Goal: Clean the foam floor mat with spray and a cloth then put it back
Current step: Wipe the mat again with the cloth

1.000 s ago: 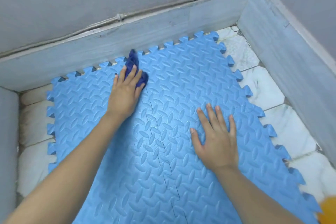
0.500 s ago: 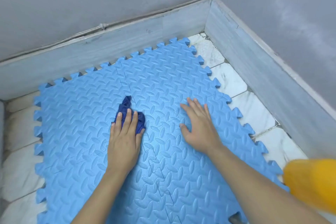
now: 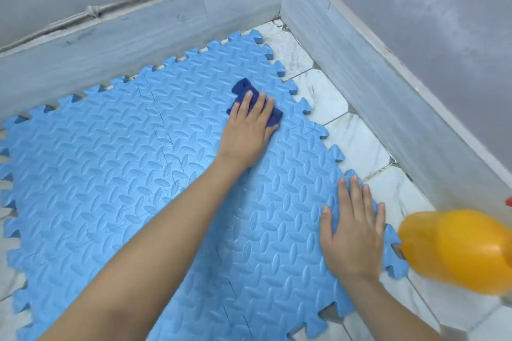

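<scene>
A dark cloth (image 3: 256, 102) is pressed by the flat left hand (image 3: 248, 130) near the ridged foam mat's (image 3: 110, 169) toothed edge; the right hand (image 3: 354, 232) is spread flat

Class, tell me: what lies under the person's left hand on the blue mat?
A dark blue cloth lies under the left hand, pressed onto the foam mat. The cloth's middle is hidden by the fingers.
</scene>
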`<state>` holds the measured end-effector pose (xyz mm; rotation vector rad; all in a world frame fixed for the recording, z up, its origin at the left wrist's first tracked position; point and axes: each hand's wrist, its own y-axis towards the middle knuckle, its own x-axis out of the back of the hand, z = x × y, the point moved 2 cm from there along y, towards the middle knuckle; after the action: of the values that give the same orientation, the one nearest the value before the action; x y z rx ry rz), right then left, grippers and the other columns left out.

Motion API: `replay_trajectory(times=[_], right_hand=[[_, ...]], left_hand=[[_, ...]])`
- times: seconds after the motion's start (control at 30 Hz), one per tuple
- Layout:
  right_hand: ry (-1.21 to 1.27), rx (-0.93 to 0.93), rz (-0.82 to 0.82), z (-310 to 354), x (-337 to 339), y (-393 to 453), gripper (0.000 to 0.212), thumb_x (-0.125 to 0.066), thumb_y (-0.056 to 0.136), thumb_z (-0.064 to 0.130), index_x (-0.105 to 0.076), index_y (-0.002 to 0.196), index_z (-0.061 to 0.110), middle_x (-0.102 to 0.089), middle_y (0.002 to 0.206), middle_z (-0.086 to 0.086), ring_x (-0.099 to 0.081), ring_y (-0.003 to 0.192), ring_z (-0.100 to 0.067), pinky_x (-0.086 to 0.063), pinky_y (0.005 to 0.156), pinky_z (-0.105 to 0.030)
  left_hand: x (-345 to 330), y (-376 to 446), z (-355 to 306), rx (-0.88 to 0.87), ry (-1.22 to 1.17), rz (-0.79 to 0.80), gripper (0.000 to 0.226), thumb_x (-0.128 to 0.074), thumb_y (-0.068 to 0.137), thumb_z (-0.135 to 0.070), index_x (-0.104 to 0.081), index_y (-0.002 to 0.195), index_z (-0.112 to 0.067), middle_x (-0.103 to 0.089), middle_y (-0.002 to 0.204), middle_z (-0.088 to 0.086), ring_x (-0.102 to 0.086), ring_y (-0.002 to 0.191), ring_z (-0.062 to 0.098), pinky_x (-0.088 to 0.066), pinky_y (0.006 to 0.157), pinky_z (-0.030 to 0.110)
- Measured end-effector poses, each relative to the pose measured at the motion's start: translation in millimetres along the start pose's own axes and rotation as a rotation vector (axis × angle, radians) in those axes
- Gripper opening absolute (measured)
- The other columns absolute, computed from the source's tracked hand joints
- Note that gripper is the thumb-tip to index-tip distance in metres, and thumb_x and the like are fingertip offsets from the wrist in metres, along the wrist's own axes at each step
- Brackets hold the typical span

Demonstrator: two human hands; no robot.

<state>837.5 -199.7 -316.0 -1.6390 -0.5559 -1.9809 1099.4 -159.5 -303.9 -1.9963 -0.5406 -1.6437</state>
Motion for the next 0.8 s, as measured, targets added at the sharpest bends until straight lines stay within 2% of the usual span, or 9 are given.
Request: replay_trajectory(times=[0.1,0.17,0.27,0.37,0.43,0.53,0.63,0.7,0.8], right_hand=[[-0.001,0.011,0.002,0.5,0.0,7.9,0.063,-0.029,0.096,0.045,-0.033,0.153,0.018,-0.027,0.161,-0.001,-0.022,0.15,-0.02,-0.013,0.121,-0.05],[-0.013,0.006,-0.004,-2.0,0.6,7.3,0.063,-0.03,0.096,0.044,-0.033,0.153,0.019,-0.026,0.162,-0.001,-0.022,0.15,-0.02,-0.013,0.121,-0.049],[-0.013,-0.001,-0.009,-2.5,-0.2,5.1,0.062,-0.03,0.096,0.044,-0.034,0.152,0.019,-0.028,0.161,-0.001,-0.024,0.149,-0.02,-0.015,0.121,-0.051],[-0.008,-0.004,-0.024,0.0,0.5,7.3,0.062,-0.031,0.096,0.044,-0.036,0.152,0.018,-0.029,0.16,-0.002,-0.026,0.148,-0.021,-0.016,0.121,-0.05],[-0.012,-0.002,-0.034,0.4,-0.1,6.3,0.061,-0.031,0.096,0.044,-0.035,0.152,0.018,-0.029,0.161,-0.001,-0.025,0.149,-0.02,-0.016,0.121,-0.05],[0.001,-0.002,-0.025,1.1,0.9,7.7,0.061,-0.031,0.097,0.044,-0.034,0.152,0.019,-0.027,0.161,0.0,-0.024,0.149,-0.019,-0.014,0.121,-0.049],[-0.008,0.005,-0.023,0.6,-1.2,6.4,0.06,-0.03,0.097,0.043,-0.034,0.152,0.02,-0.027,0.161,0.001,-0.023,0.149,-0.019,-0.014,0.121,-0.049],[-0.013,0.012,-0.018,-1.5,-0.8,6.5,0.06,-0.029,0.097,0.044,-0.034,0.152,0.02,-0.027,0.162,0.001,-0.023,0.149,-0.019,-0.014,0.121,-0.048],[-0.01,0.022,-0.03,-2.0,-0.7,6.8,0.06,-0.028,0.097,0.044,-0.034,0.152,0.02,-0.028,0.161,0.001,-0.024,0.149,-0.019,-0.015,0.12,-0.049]], left_hand=[[4.3,46.4,-9.9,0.108,-0.082,0.034,0.057,-0.022,0.102,-0.042,-0.015,0.152,-0.016,-0.01,0.161,0.002,0.001,0.148,0.027,-0.002,0.119,0.041],[-1.2,17.1,-30.8,-0.05,-0.02,0.011,0.058,-0.02,0.101,-0.042,-0.02,0.152,-0.014,-0.015,0.16,0.003,-0.006,0.148,0.027,-0.01,0.118,0.041],[-16.9,-85.2,-49.0,-0.375,0.029,-0.035,0.057,-0.03,0.095,-0.04,-0.039,0.145,-0.013,-0.036,0.153,0.004,-0.032,0.141,0.028,-0.029,0.114,0.042],[-27.7,-118.0,-39.3,-0.511,0.045,0.001,0.058,-0.037,0.094,-0.039,-0.036,0.147,-0.016,-0.033,0.154,0.0,-0.032,0.142,0.024,-0.022,0.113,0.038],[-24.5,-86.8,-37.0,-0.481,0.093,-0.026,0.058,-0.031,0.096,-0.044,-0.033,0.148,-0.018,-0.032,0.154,-0.002,-0.028,0.143,0.022,-0.018,0.116,0.037],[-9.6,-15.9,-42.7,-0.236,-0.004,-0.001,0.059,-0.021,0.098,-0.048,-0.026,0.15,-0.021,-0.023,0.158,-0.002,-0.014,0.147,0.022,-0.009,0.118,0.039],[-12.4,4.9,-58.9,-0.06,-0.091,-0.041,0.055,-0.024,0.101,-0.043,-0.022,0.151,-0.02,-0.015,0.16,-0.002,-0.005,0.148,0.023,-0.002,0.119,0.039],[-19.6,-27.0,-70.3,-0.144,-0.103,-0.061,0.055,-0.025,0.1,-0.043,-0.027,0.15,-0.019,-0.021,0.159,-0.002,-0.01,0.148,0.024,-0.006,0.119,0.039],[-28.9,-122.4,-56.7,-0.284,-0.076,-0.042,0.056,-0.026,0.097,-0.044,-0.039,0.145,-0.018,-0.033,0.154,-0.001,-0.027,0.144,0.024,-0.018,0.118,0.04]])
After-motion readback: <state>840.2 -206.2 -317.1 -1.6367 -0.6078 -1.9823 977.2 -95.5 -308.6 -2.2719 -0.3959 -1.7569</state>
